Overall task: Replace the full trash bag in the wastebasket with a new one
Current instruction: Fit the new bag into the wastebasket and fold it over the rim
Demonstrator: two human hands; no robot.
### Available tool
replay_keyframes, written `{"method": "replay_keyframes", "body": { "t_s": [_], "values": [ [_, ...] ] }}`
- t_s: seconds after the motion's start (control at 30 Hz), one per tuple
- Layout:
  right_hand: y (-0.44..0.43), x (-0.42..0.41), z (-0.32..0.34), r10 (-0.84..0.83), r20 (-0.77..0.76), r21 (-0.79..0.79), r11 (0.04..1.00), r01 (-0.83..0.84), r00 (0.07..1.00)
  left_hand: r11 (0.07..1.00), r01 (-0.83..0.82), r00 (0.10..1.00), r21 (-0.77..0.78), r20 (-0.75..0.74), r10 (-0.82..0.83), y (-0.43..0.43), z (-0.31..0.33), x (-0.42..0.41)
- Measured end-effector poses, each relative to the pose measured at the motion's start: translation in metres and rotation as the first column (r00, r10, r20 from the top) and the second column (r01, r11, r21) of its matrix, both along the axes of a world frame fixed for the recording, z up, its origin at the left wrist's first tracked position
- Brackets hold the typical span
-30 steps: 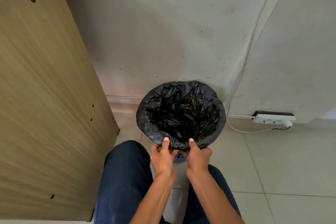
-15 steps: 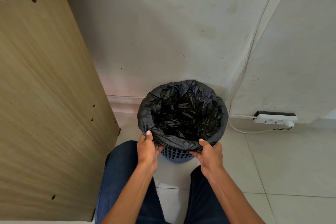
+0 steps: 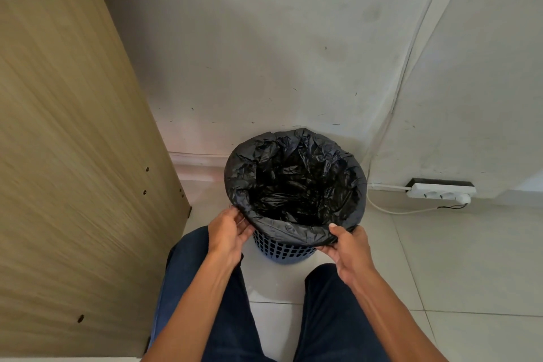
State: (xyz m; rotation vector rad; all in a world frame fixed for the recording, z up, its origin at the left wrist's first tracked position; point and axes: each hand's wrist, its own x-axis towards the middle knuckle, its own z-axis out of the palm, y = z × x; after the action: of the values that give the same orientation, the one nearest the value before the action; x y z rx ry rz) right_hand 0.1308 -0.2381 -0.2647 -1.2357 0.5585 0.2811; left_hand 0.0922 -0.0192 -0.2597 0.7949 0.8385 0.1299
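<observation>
A tall panel of pale wood-grain laminate [image 3: 73, 156], drilled with a few small round holes, is seen at the far left, standing upright on the floor. Just right of its lower edge, the left hand [image 3: 227, 229] is held at the near-left rim of the bin, palm turned inward. Its thumb lies on top and its fingers are curled underneath, and the folded hem of the crumpled glossy black plastic trash bag [image 3: 293, 179] is pinched between them.

The bag is set inside the round blue plastic wastebasket [image 3: 279, 247] with lattice-perforated sides, its mouth is spread open, and its edge is turned down over the rim. The wastebasket stands on glossy pale floor tiles [image 3: 455, 258] against the scuffed white wall [image 3: 264, 53], between the knees of dark blue trousers [image 3: 323, 317].

At the near-right rim, the bag's hem is gripped by the right hand [image 3: 349, 247], with the thumb pressed over the plastic and the fingers curled beneath.

Further right, a white plastic power strip [image 3: 440, 192] is seen at the foot of the wall, and a white cable [image 3: 390, 209] is looped from it across the floor.
</observation>
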Motion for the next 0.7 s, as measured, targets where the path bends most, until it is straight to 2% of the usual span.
{"method": "replay_keyframes", "body": {
  "t_s": [0.17,0.4,0.57,0.7],
  "values": [
    [0.002,0.001,0.0,0.009,0.01,0.004,1.0,-0.009,1.0,0.992,0.109,0.994,0.061,0.001,-0.109,0.01,0.008,0.003],
    [-0.001,0.006,0.013,0.058,0.022,-0.014,0.998,-0.057,0.998,0.987,0.116,0.993,0.106,-0.028,-0.114,0.015,0.008,0.014],
    [-0.004,0.015,0.015,0.042,0.025,-0.023,0.999,-0.042,0.999,0.996,0.064,0.997,0.067,0.049,-0.068,0.008,0.01,0.01],
    [-0.007,0.019,0.011,0.062,0.017,-0.018,0.998,-0.062,0.998,0.995,0.077,0.997,0.057,0.015,-0.078,0.009,0.011,0.014]
  ]
}}
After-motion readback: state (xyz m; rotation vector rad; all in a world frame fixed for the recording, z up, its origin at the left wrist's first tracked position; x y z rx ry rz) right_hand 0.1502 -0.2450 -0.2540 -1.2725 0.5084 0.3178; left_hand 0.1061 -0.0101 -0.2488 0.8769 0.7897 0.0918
